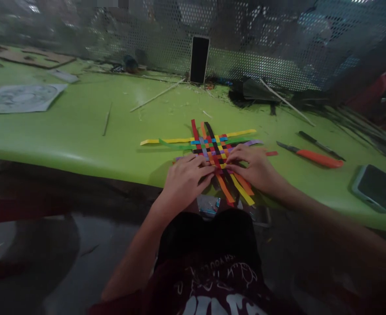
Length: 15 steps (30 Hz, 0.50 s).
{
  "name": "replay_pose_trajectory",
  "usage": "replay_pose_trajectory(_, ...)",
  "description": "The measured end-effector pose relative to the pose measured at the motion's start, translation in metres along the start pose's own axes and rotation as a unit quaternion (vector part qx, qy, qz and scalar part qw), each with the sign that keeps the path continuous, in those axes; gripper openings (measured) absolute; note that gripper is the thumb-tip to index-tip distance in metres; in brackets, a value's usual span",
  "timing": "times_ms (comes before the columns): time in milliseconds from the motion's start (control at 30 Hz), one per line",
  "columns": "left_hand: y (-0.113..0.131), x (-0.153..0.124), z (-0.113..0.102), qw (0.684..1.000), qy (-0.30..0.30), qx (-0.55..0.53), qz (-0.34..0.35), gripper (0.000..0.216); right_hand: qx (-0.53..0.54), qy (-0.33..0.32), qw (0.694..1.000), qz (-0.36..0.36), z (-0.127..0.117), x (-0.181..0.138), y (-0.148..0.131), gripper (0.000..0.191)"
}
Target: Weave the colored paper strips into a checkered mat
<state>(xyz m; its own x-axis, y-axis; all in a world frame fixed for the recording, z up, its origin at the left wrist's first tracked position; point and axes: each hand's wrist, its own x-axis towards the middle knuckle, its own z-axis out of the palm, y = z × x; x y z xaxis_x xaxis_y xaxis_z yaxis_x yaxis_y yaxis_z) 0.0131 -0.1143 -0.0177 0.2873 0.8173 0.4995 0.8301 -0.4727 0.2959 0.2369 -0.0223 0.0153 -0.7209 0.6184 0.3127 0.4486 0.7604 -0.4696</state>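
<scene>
A woven mat of colored strips point(209, 148) lies near the table's front edge, with loose ends sticking out on all sides. My left hand point(187, 175) rests over its near left part, thumb and fingertips drawn together on the strips. From the right, my right hand point(250, 165) pinches the near right part of the weave. The fingertips of both hands almost meet at the near rows. Orange, yellow and dark strip ends hang past the edge below them. Which single strip each hand grips is partly hidden by the fingers.
On the green table point(91, 148), an orange-handled knife point(317, 157), a dark slim tool point(321, 145) and a phone point(377, 188) lie to the right. Another phone point(199, 60) leans upright against the metal mesh. Thin sticks point(156, 95), dark scraps and a printed paper point(22, 97) lie further back.
</scene>
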Motion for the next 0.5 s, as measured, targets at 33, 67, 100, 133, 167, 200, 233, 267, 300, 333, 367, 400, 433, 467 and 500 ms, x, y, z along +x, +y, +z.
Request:
replay_pose_trajectory(33, 0.001, -0.001, 0.000, 1.000, -0.003, 0.014, 0.005, 0.018, 0.001, 0.010, 1.000, -0.009, 0.000, -0.004, -0.001, 0.013)
replay_pose_trajectory(67, 0.002, -0.001, 0.000, 1.000, -0.003, 0.026, 0.011, 0.019, -0.004, 0.019, 1.000, -0.019, -0.002, -0.008, -0.001, 0.013)
replay_pose_trajectory(100, 0.003, -0.002, 0.001, 0.999, 0.001, 0.035, 0.018, 0.019, -0.017, 0.028, 0.999, -0.025, -0.004, -0.012, 0.000, 0.014)
replay_pose_trajectory(133, 0.003, -0.002, 0.001, 0.999, 0.007, 0.041, 0.026, 0.021, -0.037, 0.038, 0.998, -0.029, -0.007, -0.017, 0.002, 0.017)
replay_pose_trajectory(167, 0.003, -0.003, 0.002, 0.998, 0.015, 0.042, 0.035, 0.022, -0.065, 0.051, 0.996, -0.029, -0.010, -0.023, 0.004, 0.021)
replay_pose_trajectory(200, 0.003, -0.003, 0.003, 0.998, 0.023, 0.040, 0.041, 0.023, -0.092, 0.056, 0.994, -0.025, -0.013, -0.028, 0.007, 0.025)
replay_pose_trajectory(233, 0.003, -0.004, 0.004, 0.998, 0.028, 0.036, 0.046, 0.024, -0.113, 0.051, 0.992, -0.024, -0.015, -0.032, 0.011, 0.030)
replay_pose_trajectory(267, 0.002, -0.004, 0.004, 0.998, 0.031, 0.031, 0.050, 0.024, -0.126, 0.043, 0.991, -0.027, -0.016, -0.036, 0.014, 0.034)
replay_pose_trajectory(300, 0.002, -0.004, 0.005, 0.998, 0.032, 0.027, 0.051, 0.024, -0.132, 0.032, 0.990, -0.033, -0.015, -0.039, 0.017, 0.037)
replay_pose_trajectory(333, 0.002, -0.005, 0.005, 0.998, 0.034, 0.024, 0.051, 0.024, -0.135, 0.024, 0.990, -0.041, -0.014, -0.042, 0.020, 0.040)
replay_pose_trajectory(367, 0.001, -0.005, 0.006, 0.998, 0.035, 0.023, 0.052, 0.024, -0.138, 0.021, 0.989, -0.049, -0.012, -0.044, 0.022, 0.041)
replay_pose_trajectory(400, 0.001, -0.005, 0.006, 0.998, 0.037, 0.024, 0.052, 0.024, -0.142, 0.023, 0.988, -0.058, -0.010, -0.045, 0.023, 0.043)
replay_pose_trajectory(433, 0.001, -0.006, 0.006, 0.998, 0.038, 0.024, 0.053, 0.025, -0.148, 0.023, 0.987, -0.065, -0.008, -0.046, 0.023, 0.043)
replay_pose_trajectory(467, 0.002, -0.006, 0.006, 0.997, 0.039, 0.025, 0.054, 0.025, -0.153, 0.020, 0.985, -0.073, -0.007, -0.046, 0.023, 0.043)
replay_pose_trajectory(500, 0.002, -0.006, 0.007, 0.997, 0.041, 0.026, 0.054, 0.025, -0.156, 0.015, 0.984, -0.083, -0.005, -0.046, 0.022, 0.042)
